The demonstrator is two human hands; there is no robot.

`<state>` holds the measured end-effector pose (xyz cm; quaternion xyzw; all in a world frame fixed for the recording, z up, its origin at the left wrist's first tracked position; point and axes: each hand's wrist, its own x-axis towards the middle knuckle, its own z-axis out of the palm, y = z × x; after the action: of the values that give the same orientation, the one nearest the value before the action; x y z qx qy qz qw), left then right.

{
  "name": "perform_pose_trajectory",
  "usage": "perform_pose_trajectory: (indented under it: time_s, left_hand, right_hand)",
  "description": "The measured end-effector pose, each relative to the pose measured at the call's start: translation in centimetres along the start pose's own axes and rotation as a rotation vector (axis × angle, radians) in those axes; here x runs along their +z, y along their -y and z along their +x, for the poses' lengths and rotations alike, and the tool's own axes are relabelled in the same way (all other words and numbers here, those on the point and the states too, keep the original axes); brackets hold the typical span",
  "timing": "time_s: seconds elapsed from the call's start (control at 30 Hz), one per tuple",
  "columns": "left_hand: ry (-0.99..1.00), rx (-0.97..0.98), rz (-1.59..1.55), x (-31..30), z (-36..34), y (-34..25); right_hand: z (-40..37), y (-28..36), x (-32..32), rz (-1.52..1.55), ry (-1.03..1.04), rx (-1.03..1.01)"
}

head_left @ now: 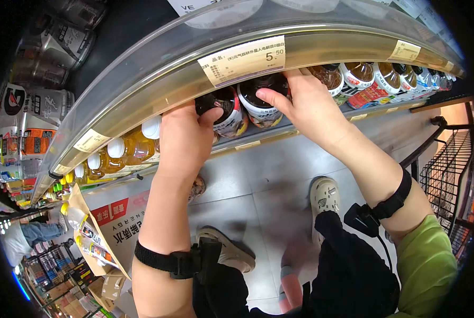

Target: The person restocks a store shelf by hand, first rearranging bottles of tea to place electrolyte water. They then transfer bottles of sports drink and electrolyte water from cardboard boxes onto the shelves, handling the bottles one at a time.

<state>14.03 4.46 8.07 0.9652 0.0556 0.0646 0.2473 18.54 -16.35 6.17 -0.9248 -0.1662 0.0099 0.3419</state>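
Observation:
Both hands reach under the clear shelf edge that carries a price label [247, 59] reading 5.50. My left hand [188, 130] is curled round a dark-capped bottle [229, 117], its thumb on the near side and its fingers partly hidden behind the bottle and shelf edge. My right hand [306, 103] is on a second dark bottle [262, 106] beside it, thumb across its upper part, fingertips partly hidden by the shelf edge. The two bottles stand side by side, labels partly visible.
Yellow drinks with white caps [133, 148] line the shelf at left, more labelled bottles [360, 77] at right. A wire cart [449, 172] stands at right. A cardboard display [96, 233] is at lower left. A person's legs [41, 231] show far left.

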Motion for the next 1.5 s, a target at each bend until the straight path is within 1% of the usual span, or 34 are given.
perform_pose_trajectory:
  time_s: [0.13, 0.2, 0.23, 0.27, 0.33, 0.4, 0.47, 0.53, 0.57, 0.6, 0.63, 0.67, 0.73, 0.77, 0.8, 0.87, 0.93, 0.97, 1.0, 1.03, 1.07, 1.13, 1.17, 1.23, 1.27, 1.33, 1.4, 1.43, 1.47, 1.5]
  left_hand:
    - [0.027, 0.011, 0.048, -0.5, -0.7, -0.8]
    - [-0.019, 0.082, -0.281, -1.3, -2.4, -0.6]
    - [0.016, 0.077, -0.148, -2.9, -3.3, -0.8]
    - [0.002, 0.12, -0.192, -4.2, -4.8, -0.5]
    - [0.377, -0.085, -0.171, -9.4, -8.5, -1.6]
    - [0.638, -0.156, -0.209, -13.8, -12.6, -1.8]
    - [0.75, -0.341, -0.343, -19.6, -15.9, -3.2]
    - [0.624, -0.44, -0.439, -25.1, -19.9, -2.9]
    - [0.546, -0.495, -0.399, -28.5, -21.4, -3.3]
    - [0.466, -0.558, -0.358, -31.6, -23.1, -3.5]
    - [0.287, -0.688, -0.425, -34.1, -25.6, -3.2]
    - [0.101, -0.81, -0.489, -36.3, -28.4, -2.7]
    - [-0.129, -0.797, -0.361, -39.6, -34.4, -0.7]
    - [-0.231, -0.925, -0.252, -40.3, -37.2, -0.6]
    - [-0.259, -0.901, -0.256, -40.8, -40.8, 0.9]
    - [-0.3, -1.069, -0.278, -40.2, -48.1, 2.1]
    - [-0.205, -1.216, -0.209, -38.0, -54.8, 2.7]
    - [-0.178, -1.206, -0.173, -36.2, -57.4, 3.0]
    - [-0.145, -1.194, -0.141, -34.2, -59.2, 3.2]
    - [-0.1, -1.136, -0.105, -32.5, -60.2, 3.3]
    - [-0.057, -1.071, -0.073, -30.9, -60.9, 3.6]
    - [0.016, -0.902, 0.056, -28.0, -62.1, 4.7]
    - [0.001, -0.919, 0.049, -26.8, -62.4, 5.2]
    - [0.162, -0.804, 0.166, -24.9, -62.8, 6.6]
    - [0.154, -0.816, 0.156, -23.8, -63.6, 7.4]
    - [0.154, -0.783, 0.237, -21.4, -65.1, 9.5]
    - [0.097, -0.793, 0.221, -19.7, -66.0, 10.7]
    - [-0.001, -0.783, 0.241, -18.9, -66.1, 11.1]
    - [-0.017, -0.779, 0.226, -18.0, -66.3, 11.4]
    - [-0.042, -0.808, 0.269, -17.2, -66.4, 11.7]
  right_hand:
    - [-0.3, -0.3, -0.4, 0.034, 0.001, -0.068]
    - [-1.4, 0.0, -0.7, -0.079, -0.105, -0.116]
    - [-2.2, 1.2, -1.7, -0.124, -0.085, -0.099]
    - [-3.0, 2.6, -2.5, -0.095, -0.166, -0.2]
    - [-5.3, 4.2, -2.9, -0.243, -0.02, -0.254]
    - [-6.9, 5.1, -1.4, -0.117, 0.231, -0.435]
    - [-7.7, 7.5, 0.9, -0.121, 0.556, -0.416]
    - [-8.2, 9.8, 4.4, -0.175, 0.686, -0.482]
    - [-8.2, 10.9, 6.1, -0.174, 0.684, -0.519]
    - [-8.2, 11.9, 7.9, -0.153, 0.749, -0.541]
    - [-8.2, 13.1, 9.7, -0.13, 0.818, -0.568]
    - [-8.1, 14.3, 11.3, -0.123, 0.824, -0.615]
    - [-7.4, 16.5, 14.6, -0.246, 0.873, -0.574]
    - [-6.9, 17.4, 16.3, -0.273, 0.882, -0.587]
    - [-6.8, 18.0, 17.7, -0.29, 0.852, -0.597]
    - [-6.3, 18.3, 20.5, -0.357, 0.822, -0.683]
    - [-5.6, 18.9, 22.4, -0.456, 0.923, -0.658]
    - [-5.3, 18.5, 23.4, -0.401, 0.917, -0.659]
    - [-5.5, 18.4, 24.2, -0.341, 0.851, -0.645]
    - [-5.8, 19.1, 24.3, -0.357, 0.803, -0.662]
    - [-6.2, 19.9, 24.2, -0.361, 0.807, -0.657]
    - [-6.4, 19.2, 26.1, -0.385, 0.786, -0.629]
    - [-6.3, 18.8, 26.5, -0.392, 0.792, -0.651]
    - [-6.9, 18.8, 26.4, -0.335, 0.748, -0.561]
    - [-7.4, 18.5, 25.8, -0.336, 0.689, -0.62]
    - [-8.0, 18.1, 24.2, -0.172, 0.573, -0.677]
    - [-7.6, 19.9, 20.3, -0.224, 0.711, -0.526]
    - [-7.9, 21.0, 18.0, -0.125, 0.722, -0.568]
    - [-8.3, 22.6, 15.3, -0.129, 0.712, -0.646]
    - [-8.9, 24.9, 12.4, -0.172, 0.729, -0.62]
